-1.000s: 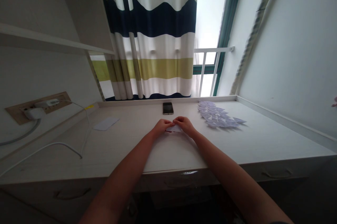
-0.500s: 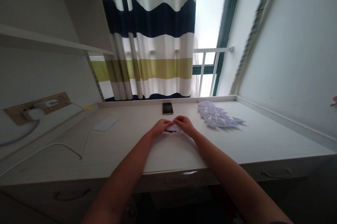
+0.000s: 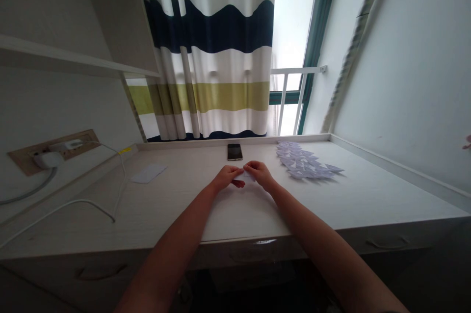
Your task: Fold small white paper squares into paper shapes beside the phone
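Note:
A small piece of white paper (image 3: 250, 177) is held between my two hands, low over the middle of the desk (image 3: 245, 215). My left hand (image 3: 225, 177) pinches its left side, with fingers showing underneath. My right hand (image 3: 259, 173) grips the upper right part, thumb and fingertips pressed together close to the left thumb. Much of the paper is hidden behind the fingers. Just beyond the hands lies a black phone (image 3: 234, 152). To the right rests a pile of folded white paper pieces (image 3: 303, 161), pointed and overlapping in rows.
Flat white paper sheets (image 3: 149, 173) lie at the left of the desk. A white cable (image 3: 119, 190) runs from the wall socket (image 3: 55, 151) across the desktop. A raised rim (image 3: 235, 140) borders the back edge, below a striped curtain (image 3: 221, 67).
The paper has shifted slightly to the right and shows less between my hands. More of my left fingers is exposed beneath it. Both hands stay in nearly the same place.

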Available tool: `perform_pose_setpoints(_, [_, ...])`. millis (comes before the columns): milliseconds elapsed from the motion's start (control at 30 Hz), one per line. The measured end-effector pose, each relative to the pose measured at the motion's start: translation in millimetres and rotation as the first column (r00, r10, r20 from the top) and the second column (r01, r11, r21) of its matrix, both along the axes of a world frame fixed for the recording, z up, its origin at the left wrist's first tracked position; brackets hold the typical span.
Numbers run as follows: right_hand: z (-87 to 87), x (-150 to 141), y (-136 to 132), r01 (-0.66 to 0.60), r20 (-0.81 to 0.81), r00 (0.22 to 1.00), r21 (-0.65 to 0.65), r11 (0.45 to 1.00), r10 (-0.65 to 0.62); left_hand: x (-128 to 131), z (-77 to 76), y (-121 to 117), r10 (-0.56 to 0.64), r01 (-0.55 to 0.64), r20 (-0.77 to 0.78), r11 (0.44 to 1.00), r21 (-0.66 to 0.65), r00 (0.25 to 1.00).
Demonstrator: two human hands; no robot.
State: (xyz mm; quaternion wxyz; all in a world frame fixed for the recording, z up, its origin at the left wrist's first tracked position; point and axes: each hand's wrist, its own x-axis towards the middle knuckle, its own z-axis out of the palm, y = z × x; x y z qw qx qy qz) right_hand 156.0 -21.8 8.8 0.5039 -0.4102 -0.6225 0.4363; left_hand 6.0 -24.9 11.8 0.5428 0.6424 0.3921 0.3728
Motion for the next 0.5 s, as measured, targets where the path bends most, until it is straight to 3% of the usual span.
perform_pose_setpoints(200, [2.0, 0.9, -0.9, 0.001, -0.034, 0.999, -0.026, 1.000, -0.002, -1.2, -1.6, -0.1, 0.012, -0.008, -0.067, 0.998, 0.059, 0.998])
perform_pose_setpoints(500, [-0.8, 0.7, -0.1, -0.034, -0.060, 0.998, -0.018, 0.999, 0.033, -3.6, -5.0, 3.6, 0.016, -0.012, -0.088, 0.999, 0.046, 0.996])
